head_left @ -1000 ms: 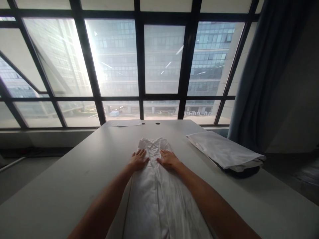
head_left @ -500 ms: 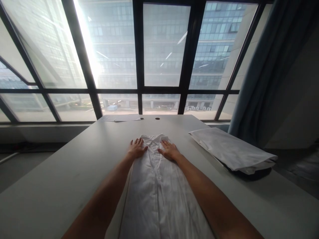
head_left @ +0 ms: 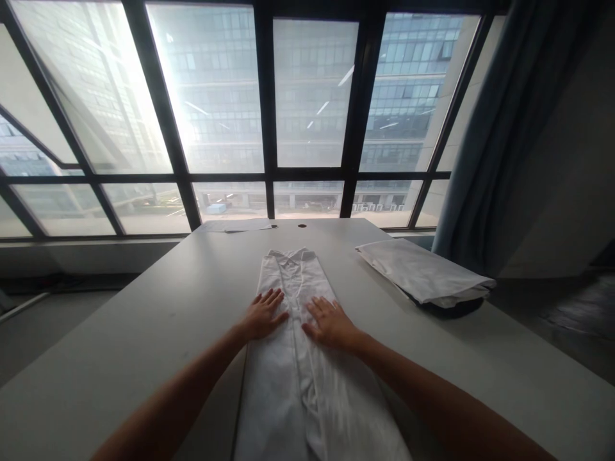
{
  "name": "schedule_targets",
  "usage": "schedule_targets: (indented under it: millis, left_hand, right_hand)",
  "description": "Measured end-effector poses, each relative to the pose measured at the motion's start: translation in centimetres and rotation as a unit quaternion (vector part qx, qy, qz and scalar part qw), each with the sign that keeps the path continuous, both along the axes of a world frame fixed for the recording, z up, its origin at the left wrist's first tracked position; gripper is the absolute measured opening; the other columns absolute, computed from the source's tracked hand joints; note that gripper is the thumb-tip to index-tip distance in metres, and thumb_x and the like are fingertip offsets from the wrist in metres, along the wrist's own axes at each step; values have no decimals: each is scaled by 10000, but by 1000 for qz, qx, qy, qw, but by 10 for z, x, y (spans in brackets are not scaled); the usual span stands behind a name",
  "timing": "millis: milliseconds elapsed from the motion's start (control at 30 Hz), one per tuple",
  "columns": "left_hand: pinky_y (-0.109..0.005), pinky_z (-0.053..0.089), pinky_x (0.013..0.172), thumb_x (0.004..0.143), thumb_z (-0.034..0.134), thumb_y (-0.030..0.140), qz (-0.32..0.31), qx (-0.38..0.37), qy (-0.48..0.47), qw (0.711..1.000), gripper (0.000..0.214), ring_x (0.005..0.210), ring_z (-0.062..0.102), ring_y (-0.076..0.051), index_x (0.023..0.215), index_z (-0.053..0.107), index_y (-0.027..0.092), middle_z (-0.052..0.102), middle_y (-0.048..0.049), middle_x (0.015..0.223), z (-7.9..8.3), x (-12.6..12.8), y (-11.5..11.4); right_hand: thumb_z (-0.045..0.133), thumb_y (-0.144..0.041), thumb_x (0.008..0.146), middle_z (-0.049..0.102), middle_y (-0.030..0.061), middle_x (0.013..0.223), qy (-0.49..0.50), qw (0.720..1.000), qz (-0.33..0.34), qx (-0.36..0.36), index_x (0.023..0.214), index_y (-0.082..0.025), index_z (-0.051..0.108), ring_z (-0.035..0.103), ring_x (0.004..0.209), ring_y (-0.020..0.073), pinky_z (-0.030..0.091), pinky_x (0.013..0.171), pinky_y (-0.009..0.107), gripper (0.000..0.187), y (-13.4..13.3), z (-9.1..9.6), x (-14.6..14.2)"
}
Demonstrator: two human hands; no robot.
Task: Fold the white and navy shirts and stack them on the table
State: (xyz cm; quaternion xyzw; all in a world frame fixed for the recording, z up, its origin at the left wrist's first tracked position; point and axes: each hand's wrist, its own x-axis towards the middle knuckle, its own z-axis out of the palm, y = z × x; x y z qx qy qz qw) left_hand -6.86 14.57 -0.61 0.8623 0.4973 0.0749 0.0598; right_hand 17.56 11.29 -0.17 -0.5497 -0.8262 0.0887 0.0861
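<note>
A white collared shirt (head_left: 295, 282) lies folded into a long narrow strip on a pale table (head_left: 144, 320), its collar at the far end. My left hand (head_left: 262, 314) rests flat on the shirt's left half, fingers spread. On the right half my right hand (head_left: 329, 322) lies flat too, fingers apart. Both hands press the cloth about midway along the strip, on either side of the button placket. Neither hand holds anything.
A stack of folded white cloth (head_left: 423, 272) over something dark sits at the table's right side. A flat sheet (head_left: 235, 225) and a cable hole (head_left: 302, 225) lie at the far edge. Large windows stand behind; a dark curtain (head_left: 485, 141) hangs on the right.
Both hands slid back toward me along the shirt, from just below the collar to about the middle. The collar end now lies flat and uncovered.
</note>
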Motion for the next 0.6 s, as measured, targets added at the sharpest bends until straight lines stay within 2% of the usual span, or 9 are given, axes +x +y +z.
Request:
schedule_targets:
  millis: [100, 200, 267, 333, 400, 500, 600]
  left_hand:
    - [-485, 160, 1203, 983, 314, 564, 23, 12, 20, 999, 656, 1500, 181, -272, 1534, 314, 208, 250, -96, 1612, 13, 10, 23]
    - [-531, 136, 1195, 996, 332, 454, 70, 61, 27, 995, 575, 1490, 211, -299, 1516, 340, 211, 298, -127, 1592, 24, 25, 23]
    - [-559, 147, 1182, 995, 326, 456, 84, 71, 18, 994, 573, 1485, 219, -315, 1515, 340, 215, 302, -136, 1590, 25, 34, 7]
    - [-588, 170, 1164, 984, 311, 540, 71, 42, 11, 997, 629, 1486, 210, -330, 1524, 325, 216, 291, -138, 1594, 21, 42, -16]
    - [-598, 172, 1160, 973, 281, 605, 52, 8, 10, 999, 691, 1494, 180, -331, 1535, 300, 204, 266, -139, 1603, 14, 48, -39]
    - [-572, 141, 1181, 986, 259, 590, 48, -5, 11, 999, 685, 1505, 148, -297, 1540, 283, 188, 235, -126, 1614, 10, 51, -57]
    - [-558, 142, 1190, 990, 289, 568, 58, 4, 5, 998, 656, 1503, 162, -282, 1528, 303, 193, 257, -116, 1610, 14, 53, -59]
  right_hand:
    - [302, -615, 965, 219, 107, 1620, -11, 1000, 4, -13, 1537, -211, 347, 133, 1503, 298, 80, 1188, 527, 702, -11, -6, 2]
    - [279, -588, 983, 198, 83, 1628, -16, 1000, 0, -4, 1546, -224, 323, 121, 1507, 274, 71, 1198, 504, 672, 9, -1, 2]
    - [290, -586, 983, 209, 80, 1627, -19, 1000, -1, -6, 1544, -216, 323, 138, 1504, 269, 92, 1198, 490, 673, 29, 4, 2]
    - [314, -577, 980, 243, 104, 1616, -20, 1000, -10, 6, 1534, -182, 342, 172, 1496, 267, 115, 1196, 465, 681, 45, 9, 0]
    - [344, -533, 983, 311, 152, 1583, -16, 998, -32, 47, 1504, -129, 389, 226, 1477, 271, 120, 1193, 441, 660, 53, 14, -3]
    - [330, -421, 1003, 457, 186, 1486, -8, 992, -53, 117, 1409, -107, 507, 346, 1410, 282, 118, 1187, 441, 543, 41, 20, -9]
    - [338, -381, 1006, 554, 150, 1405, 13, 991, 8, 130, 1342, -151, 577, 449, 1335, 258, 202, 1168, 420, 472, 5, 22, -8]
